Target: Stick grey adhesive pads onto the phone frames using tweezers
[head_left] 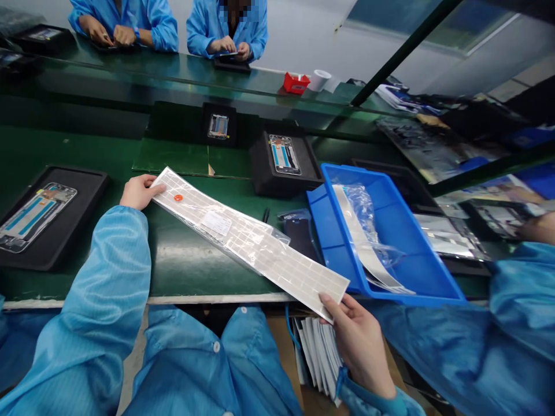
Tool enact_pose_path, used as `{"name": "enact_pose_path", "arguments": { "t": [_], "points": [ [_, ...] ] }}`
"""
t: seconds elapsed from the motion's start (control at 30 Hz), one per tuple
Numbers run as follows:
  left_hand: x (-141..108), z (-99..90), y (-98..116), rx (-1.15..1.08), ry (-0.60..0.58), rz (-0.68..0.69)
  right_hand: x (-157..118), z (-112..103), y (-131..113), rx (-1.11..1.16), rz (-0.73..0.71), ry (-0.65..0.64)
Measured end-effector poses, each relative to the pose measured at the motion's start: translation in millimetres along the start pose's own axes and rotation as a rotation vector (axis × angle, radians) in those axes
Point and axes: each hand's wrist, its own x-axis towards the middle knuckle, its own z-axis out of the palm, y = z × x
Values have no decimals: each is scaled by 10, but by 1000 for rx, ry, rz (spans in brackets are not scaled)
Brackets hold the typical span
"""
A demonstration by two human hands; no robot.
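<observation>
A long pale sticker sheet, marked off in small rectangles, is stretched between my two hands above the green bench. My left hand pinches its upper left end. At the lower right end, my right hand grips the corner between thumb and fingers. Clear plastic film lies over part of the sheet, with a white label and a small orange-red round sticker on it. Just right of the sheet stands a blue bin holding more white strips and crumpled clear plastic.
Phone frames lie in black trays at the left, the middle and further back. A dark flat piece sits beside the bin. Two co-workers in blue work across the bench; another person's sleeve is close on the right.
</observation>
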Motion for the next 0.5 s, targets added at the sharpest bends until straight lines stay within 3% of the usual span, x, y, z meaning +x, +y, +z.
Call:
{"name": "enact_pose_path", "arguments": {
  "t": [0.27,0.43,0.5],
  "points": [
    [-26,-232,55,181,-16,-46,-296,-759,-180,52,151,188],
    [-57,-368,100,209,-16,-83,-432,-1105,-105,108,153,269],
    [-76,-407,103,223,-84,-99,-448,-1202,-51,136,138,296]
  ]
}}
